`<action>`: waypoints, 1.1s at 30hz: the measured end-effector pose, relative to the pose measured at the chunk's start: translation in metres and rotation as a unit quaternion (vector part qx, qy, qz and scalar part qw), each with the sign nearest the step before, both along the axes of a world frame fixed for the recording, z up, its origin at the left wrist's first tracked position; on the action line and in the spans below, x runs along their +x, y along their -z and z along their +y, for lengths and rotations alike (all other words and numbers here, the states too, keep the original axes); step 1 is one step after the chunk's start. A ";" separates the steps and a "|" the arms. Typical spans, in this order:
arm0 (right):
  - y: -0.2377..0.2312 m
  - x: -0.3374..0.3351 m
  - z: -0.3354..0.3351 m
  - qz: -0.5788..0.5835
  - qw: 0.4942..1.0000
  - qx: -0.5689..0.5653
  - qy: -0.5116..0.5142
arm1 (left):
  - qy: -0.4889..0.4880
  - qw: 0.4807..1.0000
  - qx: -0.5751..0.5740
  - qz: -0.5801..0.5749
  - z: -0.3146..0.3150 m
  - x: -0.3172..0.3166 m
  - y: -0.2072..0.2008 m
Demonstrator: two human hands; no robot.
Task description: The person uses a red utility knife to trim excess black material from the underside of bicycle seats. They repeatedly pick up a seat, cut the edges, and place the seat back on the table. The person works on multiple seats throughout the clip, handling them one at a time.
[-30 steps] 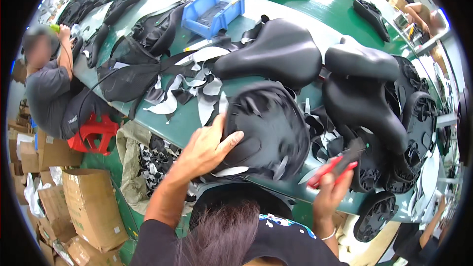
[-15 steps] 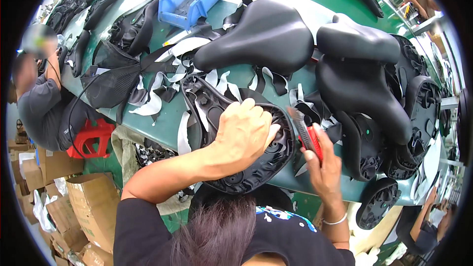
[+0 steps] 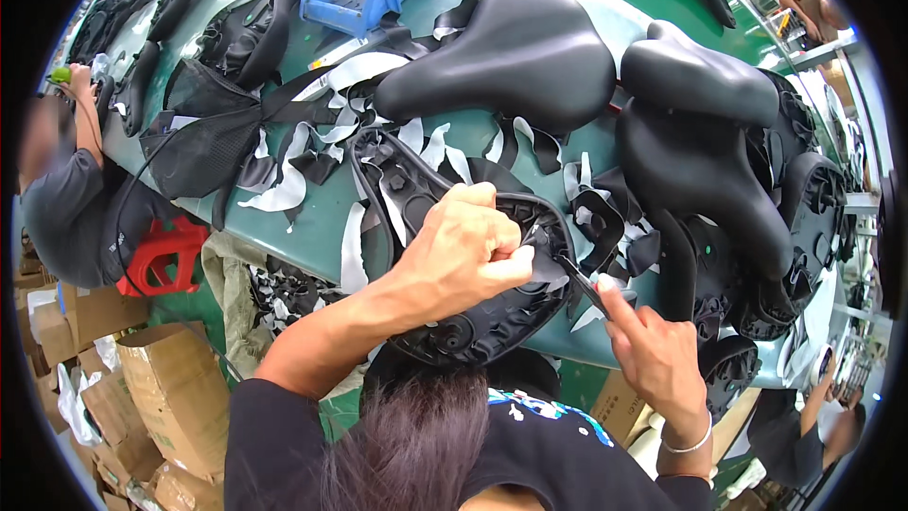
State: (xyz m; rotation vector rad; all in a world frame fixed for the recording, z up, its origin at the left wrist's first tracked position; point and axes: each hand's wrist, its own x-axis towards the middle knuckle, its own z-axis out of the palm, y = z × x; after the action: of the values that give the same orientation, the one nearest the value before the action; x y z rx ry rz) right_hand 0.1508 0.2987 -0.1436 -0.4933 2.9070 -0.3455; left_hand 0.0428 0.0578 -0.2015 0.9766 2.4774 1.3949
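1. Nearest us, a black saddle (image 3: 454, 333) lies underside up at the near edge of the surface (image 3: 307, 246), its nose pointing toward the far left.
2. Over its open underside we see the left hand (image 3: 463, 241) in a fist, the grip clamped on dark covering (image 3: 549, 268) beside the saddle's right rim.
3. Across that rim, the right hand (image 3: 657, 350) keeps its grip closed around a cutter (image 3: 591, 295), the tip at the covering.
4. Just beyond, we find black and white strips (image 3: 352, 246) strewn over the surface.
5. Farther in, a smooth black saddle (image 3: 506, 61) rests right side up; more black seats (image 3: 705, 194) are heaped toward the right edge.
6. Toward the far edge we spot a blue bin (image 3: 331, 14), while at the left edge a co-worker (image 3: 71, 213) sits by a red stool (image 3: 165, 255).
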 end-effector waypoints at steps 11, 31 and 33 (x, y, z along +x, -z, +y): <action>0.007 -0.008 -0.012 0.020 0.999 0.043 0.001 | -0.049 0.975 0.100 -0.192 -0.009 -0.011 -0.014; 0.022 0.015 -0.064 0.055 0.986 0.038 0.153 | -0.260 0.896 0.316 -0.174 0.005 -0.089 0.000; 0.016 0.005 -0.057 0.062 0.989 0.046 0.129 | -0.217 0.846 0.392 -0.289 -0.006 -0.084 -0.002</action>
State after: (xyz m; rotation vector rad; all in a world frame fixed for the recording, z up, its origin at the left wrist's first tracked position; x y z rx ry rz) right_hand 0.1563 0.2414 -0.1601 -0.1261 3.0965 -0.2207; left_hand -0.0410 0.0514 -0.1995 -0.0344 1.7024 2.4778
